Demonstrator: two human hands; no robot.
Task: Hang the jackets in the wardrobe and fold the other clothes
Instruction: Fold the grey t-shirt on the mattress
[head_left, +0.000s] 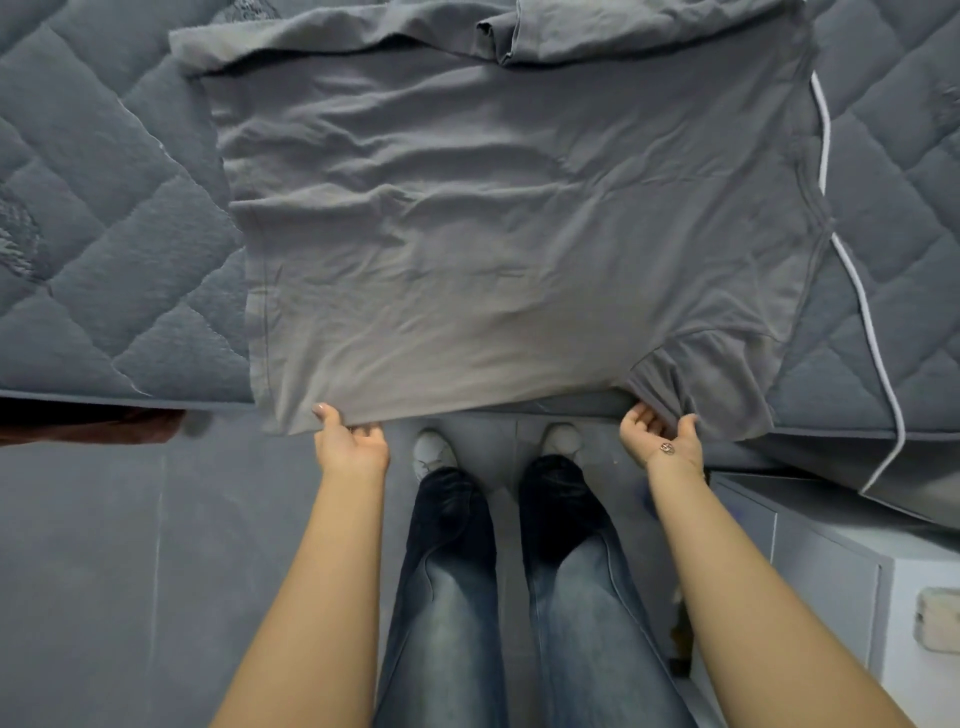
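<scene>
A plain grey cotton T-shirt lies spread flat and creased on a grey quilted mattress, its near edge overhanging the mattress border. The left hand pinches that near edge at one corner, thumb on top of the cloth and fingers curled underneath. The right hand grips the other near corner, palm up, fingers curled under a bunched fold where the short sleeve gathers, thumb pressed against the fabric. Between the two grips the hem runs almost straight. Beyond the grips, at the shirt's far end, a folded-over flap of the same grey cloth lies across it. A white piped seam runs along the mattress just outside the right-hand grip. Below the hands are the person's blue jeans and white shoes on a grey floor, and a white cabinet stands to the right.
</scene>
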